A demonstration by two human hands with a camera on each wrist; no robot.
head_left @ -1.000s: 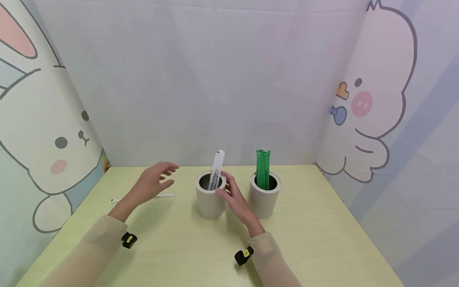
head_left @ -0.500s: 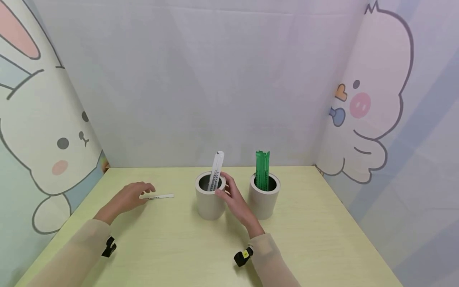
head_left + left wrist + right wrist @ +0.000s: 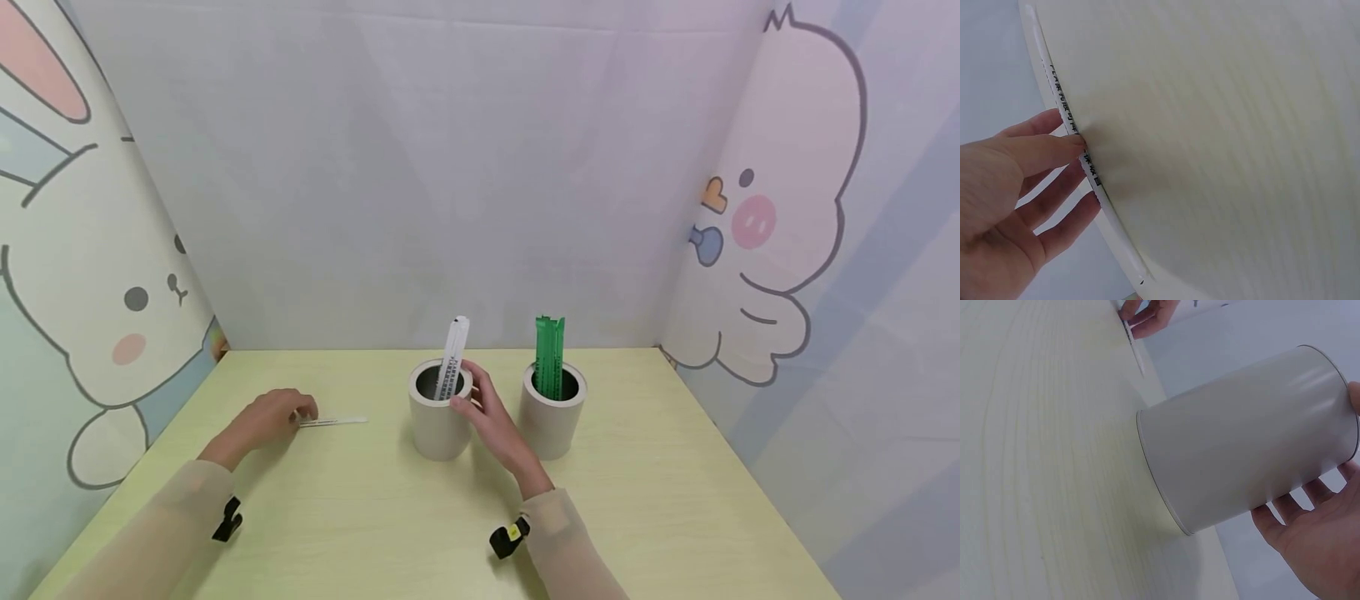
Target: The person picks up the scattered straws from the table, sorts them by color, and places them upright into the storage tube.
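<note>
My left hand (image 3: 266,419) is low over the left side of the table, its thumb and fingers pinching a slim white wrapped straw (image 3: 1113,222) with dark printing. One end of the straw points right in the head view; the hand covers the other part. My right hand (image 3: 501,423) holds the left off-white canister (image 3: 437,433) from its right side, thumb at the rim and fingers curved along the wall. White wrapped straws (image 3: 453,350) lean upright inside this canister, which stands on the table.
Just right of the right hand stands a second off-white canister (image 3: 551,429) holding several green wrapped sticks (image 3: 550,354). The pale wooden table (image 3: 645,500) ends against a grey back curtain (image 3: 420,183), with cartoon-printed curtains at both sides.
My left hand has moved left and down to the straw on the table and now pinches it; the straw has shifted slightly toward me. The right hand and both canisters stay put.
</note>
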